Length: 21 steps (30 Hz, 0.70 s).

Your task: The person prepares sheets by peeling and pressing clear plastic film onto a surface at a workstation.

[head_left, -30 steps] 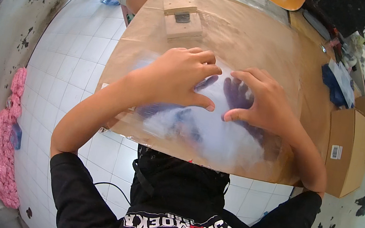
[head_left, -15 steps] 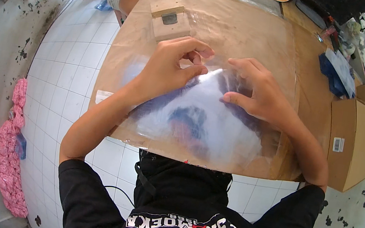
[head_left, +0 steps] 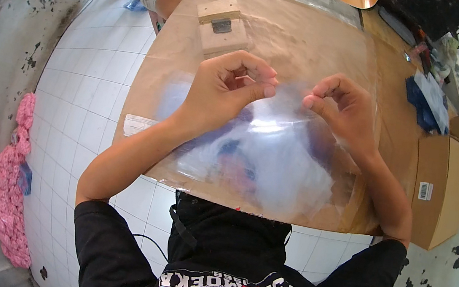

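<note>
A wooden block [head_left: 237, 36] lies on the brown-covered table [head_left: 317, 43] just beyond the nearer left hand [head_left: 220, 85], long axis running roughly near-to-far, with the right hand [head_left: 347, 111] farther off, both curled thumb-to-fingertips, on what I cannot tell.

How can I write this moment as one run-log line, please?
left hand: pinch-shaped, hold unclear | right hand: pinch-shaped, hold unclear | beneath hands: glossy brown-covered table | beyond left hand: wooden block

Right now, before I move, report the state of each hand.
Left hand: closed in a pinch; anything held cannot be told.
Right hand: closed in a pinch; contents cannot be told.
</note>
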Available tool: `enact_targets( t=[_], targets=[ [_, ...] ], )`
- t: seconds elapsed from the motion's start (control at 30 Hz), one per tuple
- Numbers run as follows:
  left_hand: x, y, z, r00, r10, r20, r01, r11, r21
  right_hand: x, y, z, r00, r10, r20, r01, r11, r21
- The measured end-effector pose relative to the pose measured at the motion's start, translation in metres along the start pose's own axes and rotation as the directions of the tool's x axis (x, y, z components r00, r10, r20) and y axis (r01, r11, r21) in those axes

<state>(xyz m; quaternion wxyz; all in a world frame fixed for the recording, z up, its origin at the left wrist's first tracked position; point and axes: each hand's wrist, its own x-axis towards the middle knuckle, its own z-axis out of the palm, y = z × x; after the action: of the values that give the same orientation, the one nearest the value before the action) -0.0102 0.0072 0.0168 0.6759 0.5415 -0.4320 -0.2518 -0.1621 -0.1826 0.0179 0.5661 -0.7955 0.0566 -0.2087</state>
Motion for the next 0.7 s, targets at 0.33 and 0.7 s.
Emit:
enact_targets(
  t=[0.33, 0.7],
  targets=[
    [0.004, -0.003, -0.004, 0.998, -0.056, -0.008, 0.057, 0.989, 0.136, 0.000, -0.008, 0.000, 0.993, 0.031, -0.112, -0.034, 0.999, -0.024],
    [0.002, 0.003, 0.001, 0.978, 0.145, 0.152, -0.199, 0.870, 0.451, -0.002, -0.020, 0.006, 0.988, -0.155, -0.003, 0.150, 0.962, -0.229]
  ],
)
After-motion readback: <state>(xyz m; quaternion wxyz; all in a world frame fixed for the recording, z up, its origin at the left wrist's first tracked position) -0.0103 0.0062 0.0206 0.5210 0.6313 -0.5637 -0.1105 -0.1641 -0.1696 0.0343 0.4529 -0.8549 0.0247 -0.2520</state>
